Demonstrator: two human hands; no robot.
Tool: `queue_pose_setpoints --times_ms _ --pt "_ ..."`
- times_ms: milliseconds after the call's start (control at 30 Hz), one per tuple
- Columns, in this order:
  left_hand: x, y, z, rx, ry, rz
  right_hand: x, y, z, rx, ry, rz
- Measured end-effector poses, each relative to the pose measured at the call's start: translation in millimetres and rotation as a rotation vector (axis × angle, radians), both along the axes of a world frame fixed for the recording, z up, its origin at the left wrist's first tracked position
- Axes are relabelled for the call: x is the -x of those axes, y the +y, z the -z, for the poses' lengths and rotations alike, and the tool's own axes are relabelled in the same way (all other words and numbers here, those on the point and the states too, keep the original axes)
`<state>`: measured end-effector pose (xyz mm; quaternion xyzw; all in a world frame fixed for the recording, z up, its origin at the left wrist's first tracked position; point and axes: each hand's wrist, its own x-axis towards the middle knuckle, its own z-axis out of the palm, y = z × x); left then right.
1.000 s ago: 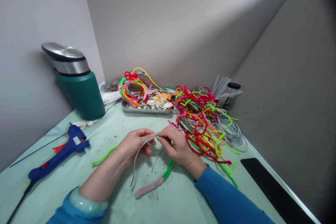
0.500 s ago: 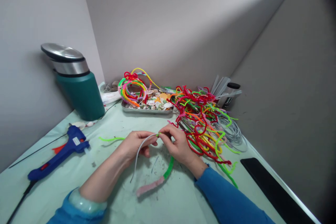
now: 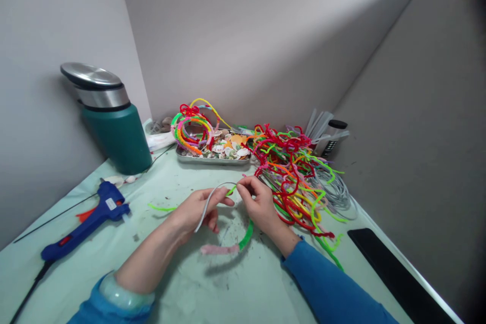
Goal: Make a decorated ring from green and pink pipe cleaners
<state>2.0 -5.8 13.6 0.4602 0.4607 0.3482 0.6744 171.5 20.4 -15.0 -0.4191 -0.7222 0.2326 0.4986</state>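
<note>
My right hand (image 3: 260,206) pinches a grey wire (image 3: 207,202) at its fingertips. From there the bare end arcs left over my left hand (image 3: 201,210). Below the right hand curves the wire's covered part, wrapped in fuzzy green (image 3: 246,237) and pale pink (image 3: 220,249). A lime-green pipe cleaner (image 3: 231,191) runs from the right fingertips to my left thumb and fingers, which close on it. Its loose tail (image 3: 162,208) sticks out left of that hand. The exact spot where pipe cleaner meets wire is hidden by the right fingertips.
A tangled heap of pipe cleaners (image 3: 292,177) lies right, beside coiled grey wire (image 3: 337,190). Behind stands a metal tray (image 3: 212,161) of shells with colourful wrapped rings (image 3: 190,134). A blue glue gun (image 3: 91,223) and green bottle (image 3: 116,136) are left, a black strip (image 3: 395,273) right.
My right fingertips have shifted slightly up and right, drawing the wire with them. More lime-green pipe cleaner shows between the hands. The pink and green part has swung up a little.
</note>
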Motion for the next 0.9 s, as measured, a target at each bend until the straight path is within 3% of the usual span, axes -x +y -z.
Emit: queue_pose_setpoints --times_ms 500,900 --pt "1 3 4.2 -0.092 0.079 0.046 1 3 2.8 -0.004 -0.078 0.032" --pt "-5 4 12.7 -0.034 0.098 -0.113 0 5 9.7 -0.053 -0.143 0.006"
